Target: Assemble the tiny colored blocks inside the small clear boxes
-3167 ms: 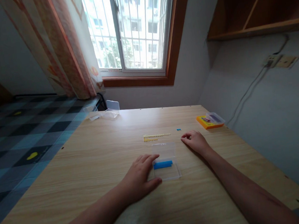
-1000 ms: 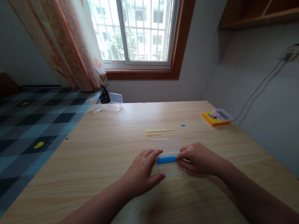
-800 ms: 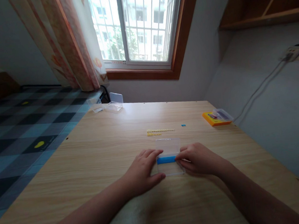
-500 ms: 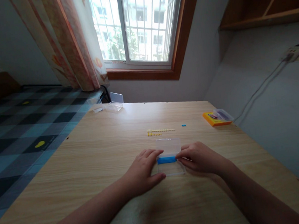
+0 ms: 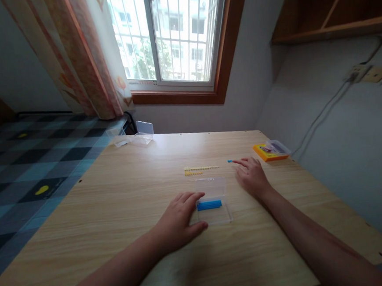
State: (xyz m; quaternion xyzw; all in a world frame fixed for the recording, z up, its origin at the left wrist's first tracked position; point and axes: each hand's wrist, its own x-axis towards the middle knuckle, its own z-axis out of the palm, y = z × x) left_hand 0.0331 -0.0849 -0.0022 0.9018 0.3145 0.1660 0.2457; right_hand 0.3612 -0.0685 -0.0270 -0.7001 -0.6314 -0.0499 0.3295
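My left hand (image 5: 183,216) steadies a clear plastic box (image 5: 228,217) at its left side, thumb at the front corner and fingertips by the hinge. Its lid (image 5: 210,185) lies folded back, away from me. Inside the box rests a row of thin blue sticks (image 5: 209,205). Farther off to the right, my right hand (image 5: 253,175) stretches its index finger to a few tiny blue pieces (image 5: 230,161) on the table. That fingertip seems to touch them, and nothing shows in the hand. Left of these pieces lie two rows of small yellow pieces (image 5: 195,171).
At the far left corner of the wooden table (image 5: 117,210) stand open clear boxes (image 5: 142,139). A yellow-orange pack (image 5: 271,152) with a clear case on it sits near the right edge. A checked bed (image 5: 47,172) adjoins the left side, and a cable (image 5: 320,110) hangs on the right wall.
My right hand has left the blue sticks in the box and moved away from me to the tiny blue pieces. My left hand stays at the box. The view has shifted slightly.
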